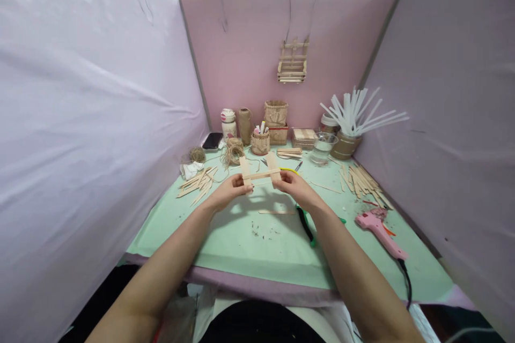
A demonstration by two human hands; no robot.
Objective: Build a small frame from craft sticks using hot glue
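Observation:
Between my two hands a small frame of popsicle sticks (261,175) is held up above the green tabletop (237,241). It has two upright side pieces joined by crosswise sticks. My left hand (231,191) pinches its left side piece, and my right hand (293,185) grips the right one. Below the frame a single popsicle stick (277,212) lies flat. Green-and-black pliers (306,225) rest beside my right forearm, which partly covers them. A yellow curved piece (289,170) shows just behind my right hand; its kind is unclear.
A pink glue gun (380,233) with a black cord lies at right. Loose sticks (362,182) spread at right, more sticks (198,183) at left. Behind stand twine (233,153), a pen cup (260,143), a water bowl (322,149) and a pot of white glue sticks (345,146).

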